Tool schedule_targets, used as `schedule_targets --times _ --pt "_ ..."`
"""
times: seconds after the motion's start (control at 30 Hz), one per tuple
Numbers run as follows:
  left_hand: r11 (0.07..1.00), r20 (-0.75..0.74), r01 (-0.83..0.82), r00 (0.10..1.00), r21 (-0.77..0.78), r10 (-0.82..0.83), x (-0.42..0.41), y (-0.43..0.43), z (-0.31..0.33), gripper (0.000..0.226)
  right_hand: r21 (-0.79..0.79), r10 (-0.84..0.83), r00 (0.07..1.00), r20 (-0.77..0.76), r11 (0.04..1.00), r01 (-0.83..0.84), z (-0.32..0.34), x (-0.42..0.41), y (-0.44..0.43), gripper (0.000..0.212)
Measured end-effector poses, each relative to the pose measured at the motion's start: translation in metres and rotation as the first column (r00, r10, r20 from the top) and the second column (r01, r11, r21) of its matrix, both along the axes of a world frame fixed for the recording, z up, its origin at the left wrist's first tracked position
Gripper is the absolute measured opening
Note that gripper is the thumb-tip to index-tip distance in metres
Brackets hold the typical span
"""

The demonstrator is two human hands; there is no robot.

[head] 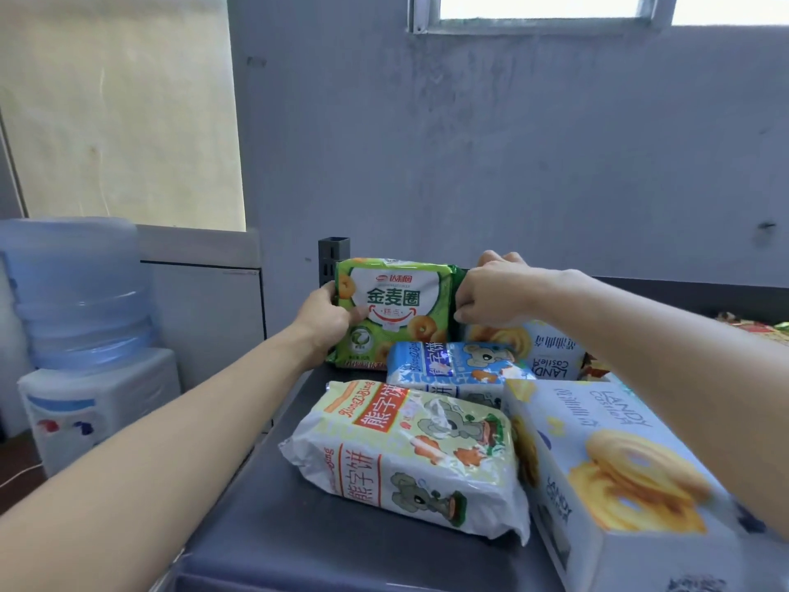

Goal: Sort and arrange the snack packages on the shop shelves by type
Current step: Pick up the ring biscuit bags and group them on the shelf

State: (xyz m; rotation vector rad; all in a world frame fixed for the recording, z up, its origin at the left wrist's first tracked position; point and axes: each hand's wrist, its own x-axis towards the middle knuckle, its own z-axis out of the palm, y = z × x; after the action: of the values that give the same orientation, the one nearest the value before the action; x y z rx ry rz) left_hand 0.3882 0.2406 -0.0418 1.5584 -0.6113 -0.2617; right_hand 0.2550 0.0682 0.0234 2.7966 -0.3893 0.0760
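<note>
Green plastic biscuit packet (395,311) stands upright at the dark shelf's (273,527) back, left hand (326,320) gripping its left edge, right hand (491,294) pinching its right edge.

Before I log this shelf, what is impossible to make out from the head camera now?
- Head view, far Landy box: mostly hidden behind the right hand and blue bear packet.
- Head view, near Landy box: cut off by the bottom edge.
- Head view, red-gold packets: a sliver above the right forearm, type unreadable.
- Head view, green packet: back faces away, left hand fingers hidden behind it.
</note>
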Motion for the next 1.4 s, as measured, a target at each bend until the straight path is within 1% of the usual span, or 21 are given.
schedule_targets --times 0.1,0.17,0.23,0.33,0.4,0.43,0.5,0.57,0.63,0.7,0.73,0.8,0.9,0.97,1.07,1.17,1.27,1.4 --pt "0.996 0.037 -0.009 0.999 0.087 0.006 0.004 0.000 0.002 0.036 -0.020 0.012 1.000 -0.022 1.000 -0.012 -0.009 0.005 0.003 0.037" --pt "0.992 0.063 -0.022 0.998 0.128 0.014 0.006 -0.001 0.003 0.034 -0.030 0.022 1.000 -0.008 0.999 -0.022 -0.010 0.006 0.003 0.037" --pt "0.986 0.081 -0.032 0.996 0.161 0.019 0.007 -0.001 0.006 0.033 -0.036 -0.003 1.000 0.006 0.999 0.004 -0.008 0.006 0.003 0.037" --pt "0.981 0.089 -0.038 0.996 0.190 0.021 0.006 -0.001 0.007 0.034 0.013 -0.079 0.997 -0.007 0.997 0.079 -0.007 0.006 0.006 0.035" --pt "0.978 0.082 -0.062 0.996 0.200 0.047 0.005 -0.001 0.007 0.036 0.077 -0.067 0.998 0.008 0.995 0.066 -0.008 0.004 0.010 0.026" --pt "0.974 0.083 -0.085 0.994 0.210 0.069 0.005 -0.001 0.007 0.037 0.107 -0.035 0.998 0.047 0.994 0.029 -0.008 0.002 0.012 0.023" --pt "0.961 0.106 -0.144 0.987 0.235 0.122 0.004 0.000 0.009 0.040 0.196 0.023 0.982 0.190 0.979 -0.060 -0.003 -0.005 0.015 0.022" --pt "0.942 0.174 -0.244 0.963 0.232 0.206 0.002 0.002 0.014 0.043 0.280 0.032 0.948 0.315 0.952 -0.125 0.004 -0.014 0.017 0.021" --pt "0.910 0.280 -0.371 0.907 0.183 0.314 -0.005 0.005 0.023 0.043 0.287 0.045 0.920 0.390 0.943 -0.168 0.012 -0.024 0.020 0.021" --pt "0.902 0.380 -0.421 0.853 0.099 0.356 -0.018 0.004 0.034 0.038 0.294 0.035 0.892 0.451 0.938 -0.185 0.021 -0.032 0.022 0.022" --pt "0.913 0.421 -0.402 0.841 0.063 0.341 -0.028 0.003 0.040 0.035 0.301 0.014 0.878 0.479 0.937 -0.179 0.025 -0.038 0.022 0.023" --pt "0.949 0.492 -0.314 0.833 0.042 0.253 -0.051 -0.001 0.051 0.032 0.300 -0.036 0.853 0.521 0.943 -0.143 0.031 -0.051 0.022 0.024" --pt "0.988 0.547 -0.144 0.833 0.063 0.087 -0.093 -0.011 0.068 0.027 0.313 -0.108 0.827 0.552 0.946 -0.085 0.035 -0.079 0.016 0.023" --pt "0.994 0.547 -0.005 0.835 0.109 -0.055 -0.121 -0.017 0.076 0.025 0.333 -0.155 0.820 0.551 0.942 -0.046 0.038 -0.106 0.009 0.023" --pt "0.963 0.537 0.176 0.802 0.206 -0.261 -0.158 -0.026 0.082 0.025 0.375 -0.256 0.784 0.565 0.927 0.032 0.048 -0.153 -0.004 0.025" --pt "0.923 0.511 0.296 0.769 0.246 -0.383 -0.189 -0.033 0.084 0.023 0.396 -0.340 0.736 0.586 0.912 0.106 0.058 -0.200 -0.018 0.025" --pt "0.882 0.462 0.391 0.752 0.261 -0.470 -0.223 -0.045 0.087 0.020 0.412 -0.407 0.704 0.582 0.894 0.176 0.069 -0.252 -0.029 0.023" --pt "0.840 0.441 0.458 0.715 0.291 -0.542 -0.273 -0.071 0.091 0.020 0.435 -0.477 0.653 0.588 0.868 0.242 0.081 -0.327 -0.043 0.023"
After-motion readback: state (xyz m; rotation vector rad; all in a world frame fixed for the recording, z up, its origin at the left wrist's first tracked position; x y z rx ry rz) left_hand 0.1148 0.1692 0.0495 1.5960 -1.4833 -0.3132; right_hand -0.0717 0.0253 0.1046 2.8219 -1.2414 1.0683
